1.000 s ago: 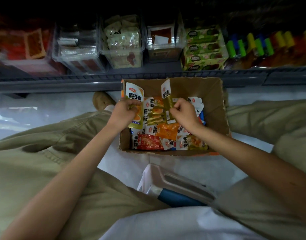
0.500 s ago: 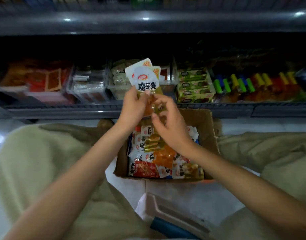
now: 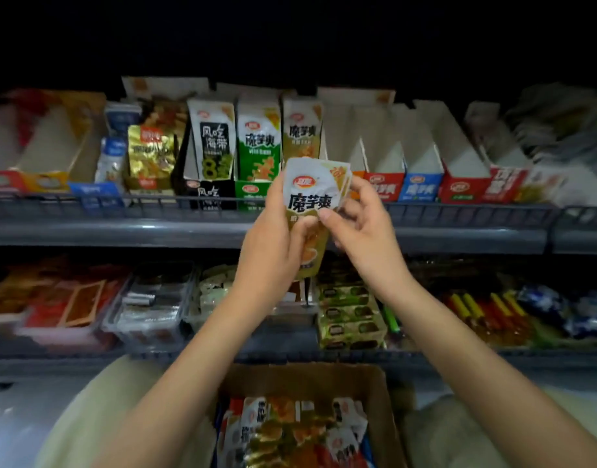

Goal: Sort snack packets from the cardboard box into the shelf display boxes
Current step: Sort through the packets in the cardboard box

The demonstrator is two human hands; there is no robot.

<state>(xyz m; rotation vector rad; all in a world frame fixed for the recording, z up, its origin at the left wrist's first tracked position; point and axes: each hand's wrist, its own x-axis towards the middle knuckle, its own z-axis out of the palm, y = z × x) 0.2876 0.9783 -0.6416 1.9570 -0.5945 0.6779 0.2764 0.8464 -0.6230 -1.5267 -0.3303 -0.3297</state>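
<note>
Since half a second ago both hands have risen from just above the cardboard box (image 3: 386, 410) to the front edge of the upper shelf (image 3: 121, 228), and the view has tipped up with them.

Toward the left end of that shelf a gold packet (image 3: 150, 153) stands upright. Next come a black display box (image 3: 209, 195) and a green display box (image 3: 251, 190), each with packets standing in it.

In front of the olive packets (image 3: 302, 133) next along, the left hand (image 3: 273, 241) grips the lower half of the held packets (image 3: 312, 194), fingers curled round them. They are a small white-and-olive stack, held upright. The right hand (image 3: 364, 238) pinches their right edge between thumb and fingers.

Further right sit a red display box (image 3: 383, 187), a blue display box (image 3: 422, 188) and a second red box (image 3: 462, 192), with no packets showing above their fronts.

At the bottom edge, below the hands, loose packets (image 3: 290, 430) lie in the cardboard box.
</note>
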